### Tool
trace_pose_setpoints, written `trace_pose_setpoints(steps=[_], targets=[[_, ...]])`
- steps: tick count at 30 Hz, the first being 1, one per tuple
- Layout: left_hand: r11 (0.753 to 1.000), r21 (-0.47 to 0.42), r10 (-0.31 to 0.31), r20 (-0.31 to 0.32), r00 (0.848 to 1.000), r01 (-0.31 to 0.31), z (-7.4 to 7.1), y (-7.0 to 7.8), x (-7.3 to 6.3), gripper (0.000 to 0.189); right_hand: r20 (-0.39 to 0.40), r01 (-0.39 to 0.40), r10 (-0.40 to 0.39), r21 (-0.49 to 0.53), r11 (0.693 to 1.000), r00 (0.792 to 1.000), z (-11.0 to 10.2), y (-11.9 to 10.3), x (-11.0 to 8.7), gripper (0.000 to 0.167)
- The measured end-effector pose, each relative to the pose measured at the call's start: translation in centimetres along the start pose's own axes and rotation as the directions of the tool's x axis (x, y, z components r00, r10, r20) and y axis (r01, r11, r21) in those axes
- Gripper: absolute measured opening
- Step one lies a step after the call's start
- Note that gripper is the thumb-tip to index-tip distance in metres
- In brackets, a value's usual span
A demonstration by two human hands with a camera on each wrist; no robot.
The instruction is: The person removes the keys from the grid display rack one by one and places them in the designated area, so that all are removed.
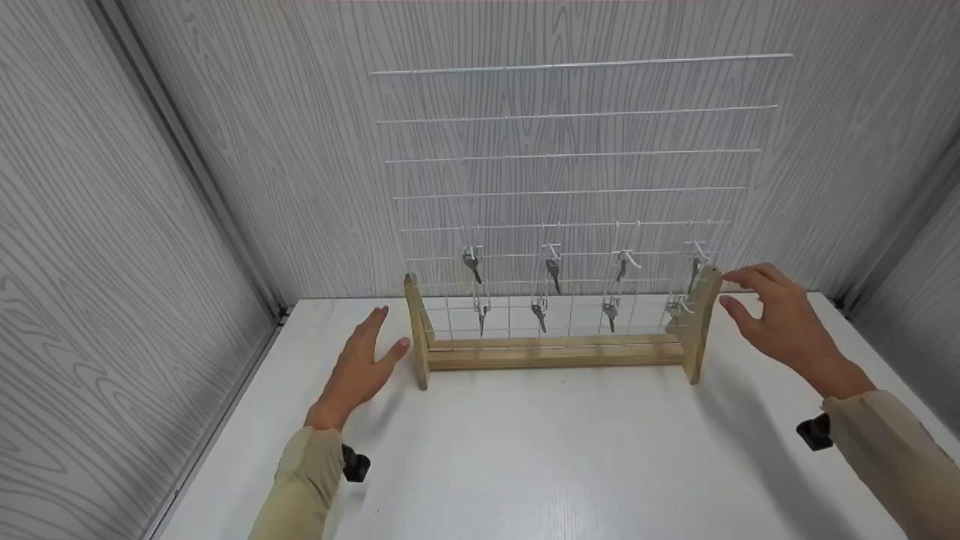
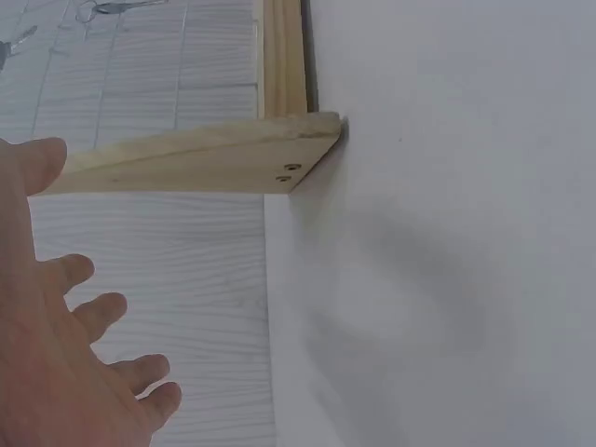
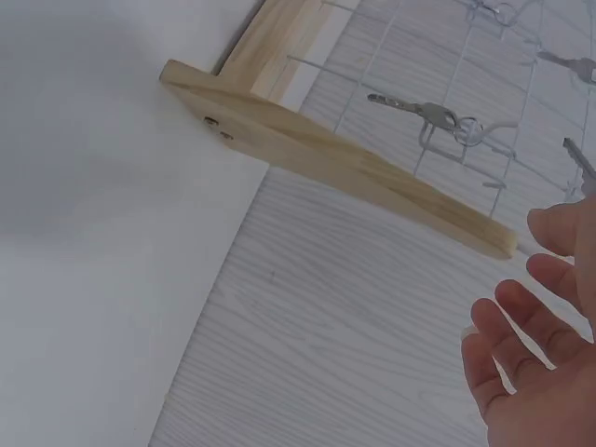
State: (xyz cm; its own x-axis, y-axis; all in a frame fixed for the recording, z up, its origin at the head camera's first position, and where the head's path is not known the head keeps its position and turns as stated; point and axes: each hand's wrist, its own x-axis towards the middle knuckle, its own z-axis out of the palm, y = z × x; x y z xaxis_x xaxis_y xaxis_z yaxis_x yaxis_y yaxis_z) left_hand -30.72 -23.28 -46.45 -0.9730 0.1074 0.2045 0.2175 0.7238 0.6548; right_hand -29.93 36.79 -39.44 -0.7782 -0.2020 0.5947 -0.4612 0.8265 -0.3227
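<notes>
A white wire grid [image 1: 581, 65] stands upright in a wooden stand [image 1: 555, 357] with a panel at each end. Several keys [image 1: 553, 273] hang from white hooks in two rows on its lower part. My left hand [image 1: 358, 373] is just left of the left end panel [image 2: 214, 156], fingers spread and nothing in them. On the other side, my right hand [image 1: 784, 322] is beside the right end panel [image 3: 345, 166], its fingertips right at the panel's top in the head view. Its fingers are loosely bent and hold no object.
The stand sits toward the back of a white table [image 1: 555, 457]. Behind it rises a grey wood-grain wall [image 1: 330, 150], with similar panels at left [image 1: 67, 262] and right [image 1: 919, 300]. A dark wrist camera [image 1: 355, 463] shows at the left cuff, another [image 1: 814, 433] at the right.
</notes>
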Motion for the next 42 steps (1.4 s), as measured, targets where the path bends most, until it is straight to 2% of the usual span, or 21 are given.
trace_pose_setpoints(steps=[3,6,11,14,21,26,33,39,42], targets=[[0.996,-0.091,-0.013,-0.005,1.000,0.013,1.0,0.0,0.0,0.083,-0.035,0.048,-0.048,-0.001,0.999,0.998,0.4,-0.3,0.2,0.029],[0.984,-0.172,-0.042,-0.023,0.999,0.038,2.1,-0.1,-0.2,0.081,-0.038,0.066,-0.067,-0.003,0.998,0.997,1.0,-0.5,0.3,0.028],[0.945,-0.320,-0.098,-0.062,0.993,0.073,3.7,-0.4,-0.4,0.078,-0.035,0.098,-0.097,0.009,0.995,0.995,2.1,-0.7,0.5,0.025],[0.921,-0.380,-0.125,-0.071,0.990,0.089,4.7,-0.5,-0.4,0.077,-0.040,0.111,-0.110,0.024,0.993,0.993,2.6,-0.8,0.5,0.025],[0.893,-0.440,-0.149,-0.097,0.984,0.092,6.6,-0.6,-0.5,0.074,-0.036,0.146,-0.144,0.056,0.988,0.989,3.5,-1.0,0.5,0.024],[0.873,-0.480,-0.151,-0.106,0.983,0.083,7.7,-0.8,-0.7,0.076,0.000,0.121,-0.121,0.073,0.990,0.993,4.0,-1.2,0.7,0.028],[0.837,-0.542,-0.159,-0.119,0.980,0.069,8.5,-1.0,-0.9,0.074,0.028,0.126,-0.127,0.046,0.991,0.991,4.5,-1.6,1.2,0.029],[0.812,-0.581,-0.162,-0.135,0.978,0.055,8.9,-1.2,-1.3,0.072,0.063,0.076,-0.080,0.070,0.995,0.995,4.8,-1.5,1.1,0.032],[0.802,-0.595,-0.166,-0.137,0.977,0.053,8.9,-1.1,-1.3,0.071,0.048,0.059,-0.062,0.064,0.996,0.997,4.9,-1.5,1.0,0.031]])
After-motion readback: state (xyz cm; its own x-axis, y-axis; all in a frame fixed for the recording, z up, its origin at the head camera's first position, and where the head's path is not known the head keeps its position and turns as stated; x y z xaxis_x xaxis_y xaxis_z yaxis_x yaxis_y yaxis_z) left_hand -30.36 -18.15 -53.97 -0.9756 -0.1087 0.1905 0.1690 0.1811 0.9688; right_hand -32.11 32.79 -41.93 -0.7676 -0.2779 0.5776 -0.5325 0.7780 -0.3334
